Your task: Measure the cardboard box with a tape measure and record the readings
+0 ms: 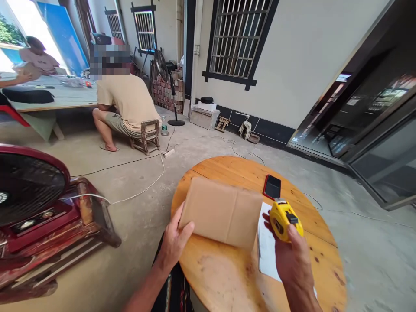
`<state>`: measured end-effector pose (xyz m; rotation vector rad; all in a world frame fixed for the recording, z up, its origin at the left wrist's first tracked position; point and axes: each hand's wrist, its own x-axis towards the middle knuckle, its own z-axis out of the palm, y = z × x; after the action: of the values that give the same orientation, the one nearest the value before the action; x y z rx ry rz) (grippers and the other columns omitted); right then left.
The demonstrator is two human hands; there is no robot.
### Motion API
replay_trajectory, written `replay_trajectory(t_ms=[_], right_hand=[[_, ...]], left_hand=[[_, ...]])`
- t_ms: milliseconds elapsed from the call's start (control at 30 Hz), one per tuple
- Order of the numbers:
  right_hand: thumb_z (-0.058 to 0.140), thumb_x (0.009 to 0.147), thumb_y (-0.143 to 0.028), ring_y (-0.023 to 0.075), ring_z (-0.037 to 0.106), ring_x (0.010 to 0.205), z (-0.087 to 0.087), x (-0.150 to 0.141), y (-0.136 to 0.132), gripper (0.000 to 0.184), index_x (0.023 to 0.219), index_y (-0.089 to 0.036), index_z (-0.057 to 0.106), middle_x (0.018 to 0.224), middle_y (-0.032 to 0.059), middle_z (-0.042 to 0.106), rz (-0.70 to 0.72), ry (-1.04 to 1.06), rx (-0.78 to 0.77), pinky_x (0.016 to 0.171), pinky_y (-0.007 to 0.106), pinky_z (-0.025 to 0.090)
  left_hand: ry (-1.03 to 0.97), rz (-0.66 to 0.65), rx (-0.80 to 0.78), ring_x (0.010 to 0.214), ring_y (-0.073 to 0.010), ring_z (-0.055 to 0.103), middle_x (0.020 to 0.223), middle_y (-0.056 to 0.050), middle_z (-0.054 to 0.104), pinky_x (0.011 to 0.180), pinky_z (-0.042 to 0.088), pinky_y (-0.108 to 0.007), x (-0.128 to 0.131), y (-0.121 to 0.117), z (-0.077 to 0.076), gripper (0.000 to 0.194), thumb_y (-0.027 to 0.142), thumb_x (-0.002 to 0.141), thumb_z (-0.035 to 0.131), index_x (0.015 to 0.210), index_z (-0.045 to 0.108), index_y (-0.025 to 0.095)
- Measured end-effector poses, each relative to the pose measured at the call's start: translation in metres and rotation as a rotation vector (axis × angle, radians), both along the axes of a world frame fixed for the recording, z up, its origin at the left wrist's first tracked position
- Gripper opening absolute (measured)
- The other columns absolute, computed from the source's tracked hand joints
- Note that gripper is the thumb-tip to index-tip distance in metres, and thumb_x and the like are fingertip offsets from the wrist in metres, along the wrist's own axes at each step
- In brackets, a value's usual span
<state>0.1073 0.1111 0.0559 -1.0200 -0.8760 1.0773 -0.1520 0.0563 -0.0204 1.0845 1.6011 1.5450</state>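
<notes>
A brown cardboard box [221, 210] is tilted up over the round wooden table [224, 277]. My left hand [175, 240] grips its left edge, thumb on the near face and fingers behind. In my right hand [294, 255] is a yellow tape measure [285, 220] with a black button, held just right of the box. No drawn-out blade can be made out. White paper [268, 251] lies on the table beneath my right hand, partly covered by the hand and the box. Beyond the tape measure lies a phone with a red edge [272, 186].
A red box fan [32, 195] stands by a worn wooden chair [97, 216] at the left. A person [126, 99] sits on a small chair further off, near a long table [74, 97] with other people. Cables [139, 195] cross the concrete floor.
</notes>
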Motion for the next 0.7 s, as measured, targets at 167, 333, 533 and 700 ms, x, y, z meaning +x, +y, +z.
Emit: replay_trajectory(t_ms=[167, 333, 533, 700], right_hand=[[0.072, 0.073, -0.044, 0.0181, 0.064, 0.095, -0.026, 0.019, -0.035, 0.038, 0.107, -0.027, 0.07, 0.109, 0.0, 0.069, -0.086, 0.363, -0.163, 0.075, 0.03, 0.056], [0.076, 0.071, -0.042, 0.0196, 0.065, 0.098, -0.036, 0.018, -0.05, 0.042, 0.111, -0.029, 0.07, 0.113, 0.0001, 0.069, -0.106, 0.413, -0.169, 0.073, 0.03, 0.058], [0.073, 0.074, -0.045, 0.0225, 0.069, 0.095, -0.038, 0.025, -0.057, 0.04, 0.11, -0.027, 0.07, 0.114, 0.003, 0.071, -0.074, 0.408, -0.13, 0.081, 0.038, 0.058], [0.07, 0.073, -0.055, 0.0312, 0.069, 0.1, -0.043, 0.06, -0.081, 0.048, 0.108, -0.022, 0.071, 0.111, 0.0103, 0.073, 0.031, 0.363, -0.142, 0.093, 0.047, 0.051]], left_hand=[[0.013, 0.03, -0.023, 0.125, -0.0294, 0.055, 0.132, -0.012, 0.062, 0.106, 0.042, -0.038, 0.025, -0.022, -0.043, 0.061, 0.044, 0.077, 0.066, 0.13, 0.054, 0.016], [0.015, -0.014, -0.038, 0.122, -0.0287, 0.057, 0.129, -0.012, 0.063, 0.104, 0.044, -0.038, 0.033, -0.024, -0.041, 0.059, 0.047, 0.081, 0.064, 0.13, 0.052, 0.016], [0.018, -0.069, -0.031, 0.123, -0.0282, 0.056, 0.13, -0.014, 0.061, 0.103, 0.045, -0.039, 0.039, -0.019, -0.029, 0.06, 0.048, 0.083, 0.061, 0.133, 0.048, 0.016], [0.339, 0.206, 0.112, 0.119, -0.0266, 0.056, 0.131, -0.01, 0.059, 0.107, 0.041, -0.042, 0.035, -0.041, -0.007, 0.061, 0.045, 0.081, 0.063, 0.135, 0.049, 0.021]])
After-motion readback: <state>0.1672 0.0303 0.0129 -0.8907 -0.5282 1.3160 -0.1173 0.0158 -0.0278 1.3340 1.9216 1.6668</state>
